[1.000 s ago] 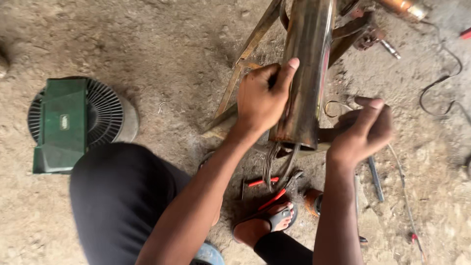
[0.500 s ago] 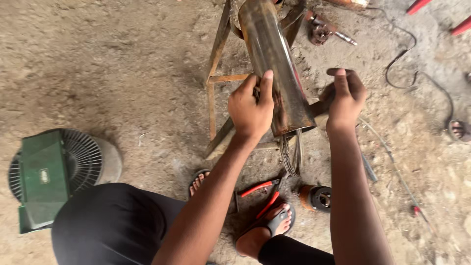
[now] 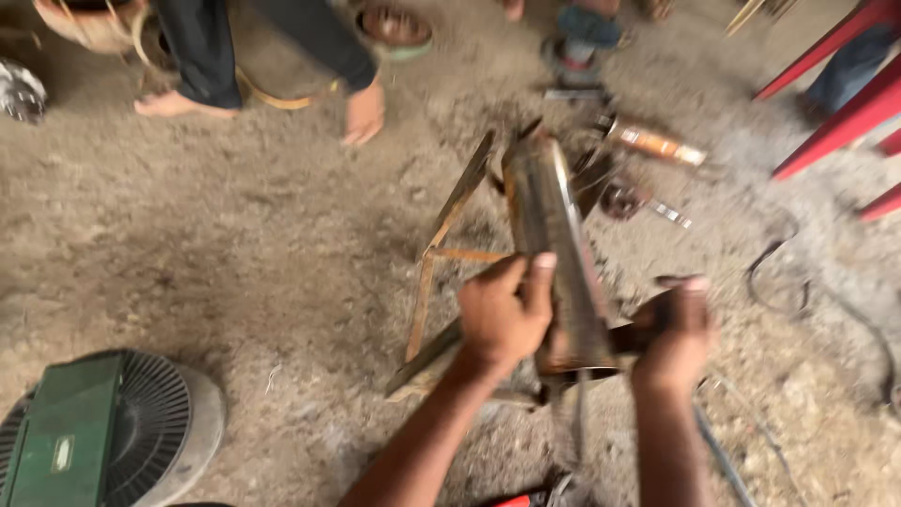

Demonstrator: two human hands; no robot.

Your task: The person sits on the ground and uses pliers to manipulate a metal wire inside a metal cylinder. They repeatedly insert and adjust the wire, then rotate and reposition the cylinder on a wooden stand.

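Rusty steel, stiff and probably heavy: long metal pipe (image 3: 554, 253) clasped low by left hand (image 3: 502, 319), right hand (image 3: 678, 333) gripping just beside.

Bare dirt floor (image 3: 235, 263) lies open to the left of the work: a wide stretch between the green-capped round fan housing (image 3: 103, 432) at the lower left corner and the angled metal strip frame (image 3: 441, 253).

The frame's bars fence in the left hand (image 3: 502, 319) on its outer side. Between the hands stands the long tarnished metal cylinder (image 3: 558, 253), the left hand touching it.

Beside the right hand (image 3: 676, 333), a black cable (image 3: 798, 272) loops over the ground, with thin rods (image 3: 723, 451) below it.

Beyond the cylinder's far end: a short copper-coloured tube (image 3: 652, 143) and small, blurred metal parts (image 3: 619, 197).

Upper right is blocked by red slanted bars (image 3: 835, 103). Far edge: another person's bare feet (image 3: 361, 113).
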